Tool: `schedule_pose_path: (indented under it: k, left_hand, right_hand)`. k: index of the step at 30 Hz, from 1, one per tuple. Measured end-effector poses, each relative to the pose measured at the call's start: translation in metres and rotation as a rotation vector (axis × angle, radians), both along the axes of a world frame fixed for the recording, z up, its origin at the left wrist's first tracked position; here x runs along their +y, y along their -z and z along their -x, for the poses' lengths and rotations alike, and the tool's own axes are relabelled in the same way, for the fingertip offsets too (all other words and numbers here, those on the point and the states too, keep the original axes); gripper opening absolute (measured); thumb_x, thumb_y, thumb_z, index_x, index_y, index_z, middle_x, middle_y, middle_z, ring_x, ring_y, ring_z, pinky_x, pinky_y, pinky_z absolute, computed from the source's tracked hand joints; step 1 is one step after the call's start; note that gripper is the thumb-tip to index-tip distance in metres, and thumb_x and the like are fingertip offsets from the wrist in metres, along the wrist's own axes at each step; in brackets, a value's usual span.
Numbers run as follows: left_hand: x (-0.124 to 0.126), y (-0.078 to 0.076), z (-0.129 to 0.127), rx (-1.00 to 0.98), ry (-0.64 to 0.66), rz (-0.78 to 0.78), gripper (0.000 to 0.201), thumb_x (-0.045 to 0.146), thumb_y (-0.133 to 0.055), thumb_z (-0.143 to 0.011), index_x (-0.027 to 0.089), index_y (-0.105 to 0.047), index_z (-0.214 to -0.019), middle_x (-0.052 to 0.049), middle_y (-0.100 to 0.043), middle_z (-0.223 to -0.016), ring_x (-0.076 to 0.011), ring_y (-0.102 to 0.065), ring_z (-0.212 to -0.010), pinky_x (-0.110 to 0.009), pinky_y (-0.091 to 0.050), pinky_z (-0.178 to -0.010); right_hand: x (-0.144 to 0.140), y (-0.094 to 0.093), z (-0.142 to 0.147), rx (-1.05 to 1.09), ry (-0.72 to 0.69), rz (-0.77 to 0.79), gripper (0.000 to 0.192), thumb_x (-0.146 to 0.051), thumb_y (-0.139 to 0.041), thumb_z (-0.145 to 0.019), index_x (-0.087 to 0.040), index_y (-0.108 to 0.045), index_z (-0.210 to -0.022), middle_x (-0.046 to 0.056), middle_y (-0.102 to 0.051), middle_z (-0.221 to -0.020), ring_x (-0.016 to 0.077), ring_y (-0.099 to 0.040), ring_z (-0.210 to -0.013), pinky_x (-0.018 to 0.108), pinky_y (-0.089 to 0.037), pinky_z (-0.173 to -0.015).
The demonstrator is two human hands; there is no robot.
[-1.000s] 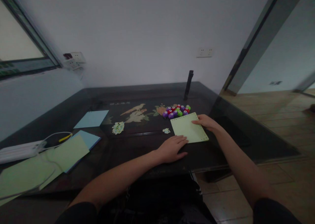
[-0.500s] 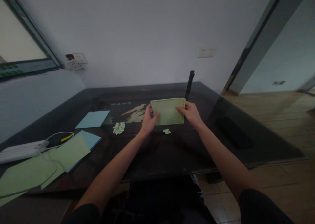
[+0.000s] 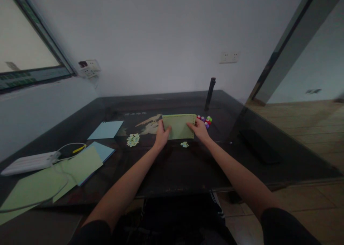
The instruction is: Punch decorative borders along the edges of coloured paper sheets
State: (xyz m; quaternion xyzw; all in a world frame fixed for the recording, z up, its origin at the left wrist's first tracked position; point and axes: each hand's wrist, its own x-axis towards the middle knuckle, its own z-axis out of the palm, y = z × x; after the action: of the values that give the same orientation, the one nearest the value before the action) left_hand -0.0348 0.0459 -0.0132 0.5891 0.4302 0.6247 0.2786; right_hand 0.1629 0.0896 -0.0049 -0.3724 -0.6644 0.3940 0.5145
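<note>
While both bare arms reach forward over the dark glass-topped table (image 3: pixel 188 166), the left hand (image 3: pixel 162 134) and the right hand (image 3: pixel 199 128) each pinch 1 side edge of the pale green perforated paper sheet (image 3: pixel 178 126), held above the table beside small colourful round punches (image 3: pixel 204 120) and paper scraps (image 3: pixel 184 144).
</note>
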Motion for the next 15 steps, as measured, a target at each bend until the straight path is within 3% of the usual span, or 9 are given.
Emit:
schedule_pose_path:
  k: [15]
  left_hand:
    - [-0.0031, -0.0018, 0.0012, 0.003, -0.044, -0.043, 0.023, 0.023, -0.051, -0.082, 0.019, -0.044, -0.104, -0.007, -0.057, -0.104, -0.0213, -0.057, -0.103, -0.040, -0.043, -0.095]
  right_hand:
    - [-0.0057, -0.0063, 0.0028, -0.039, -0.019, -0.033, 0.036, -0.034, -0.061, -0.075, -0.018, -0.056, -0.107, 0.009, -0.065, -0.109, 0.0228, -0.061, -0.101, 0.039, -0.048, -0.090]
